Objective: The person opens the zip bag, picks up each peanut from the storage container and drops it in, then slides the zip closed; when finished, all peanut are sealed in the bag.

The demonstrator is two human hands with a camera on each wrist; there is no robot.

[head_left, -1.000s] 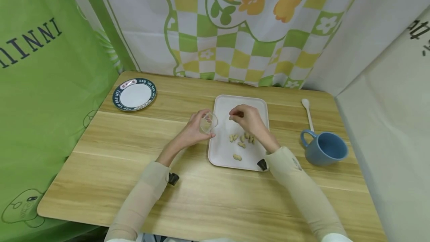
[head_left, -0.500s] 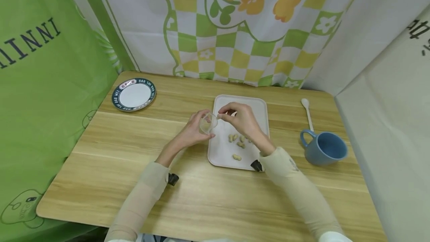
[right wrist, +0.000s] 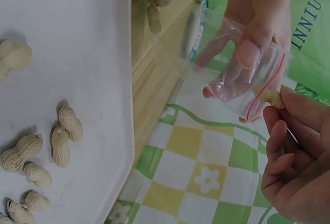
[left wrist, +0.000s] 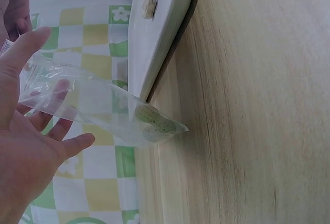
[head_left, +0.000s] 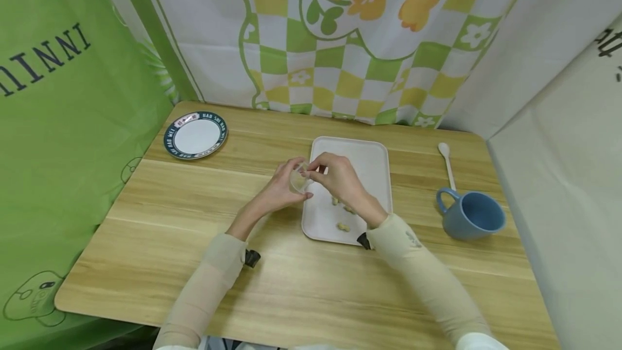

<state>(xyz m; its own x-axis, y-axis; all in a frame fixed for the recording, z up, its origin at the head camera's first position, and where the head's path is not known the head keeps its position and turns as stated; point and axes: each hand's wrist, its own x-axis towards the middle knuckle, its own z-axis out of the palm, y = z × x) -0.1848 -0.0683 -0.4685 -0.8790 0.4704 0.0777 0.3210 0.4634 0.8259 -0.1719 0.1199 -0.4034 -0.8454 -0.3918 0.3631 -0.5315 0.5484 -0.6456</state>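
My left hand (head_left: pixel 277 190) holds a clear zip-lock bag (left wrist: pixel 98 92) near its mouth, thumb on one side and fingers on the other. A red line runs along the bag's opening in the right wrist view. A couple of peanuts (left wrist: pixel 154 121) lie at the bottom corner of the bag, which hangs beside the tray. Between thumb and fingertips my right hand (head_left: pixel 337 177) pinches a peanut (right wrist: pixel 274 99) right at the bag's mouth. Several loose peanuts (right wrist: pixel 21 152) lie on the white tray (head_left: pixel 371 163), partly covered by the right hand in the head view.
A blue mug (head_left: pixel 468 220) stands right of the tray, with a white spoon (head_left: pixel 447 163) behind it. At the back left of the wooden table (head_left: pixel 194 215) sits a plate (head_left: pixel 196 136) with a dark green rim. Printed curtains (head_left: pixel 350 69) enclose the table.
My right hand has moved left from over the tray to the bag's mouth, with the peanut in its fingertips. The left hand has kept its place with the bag.
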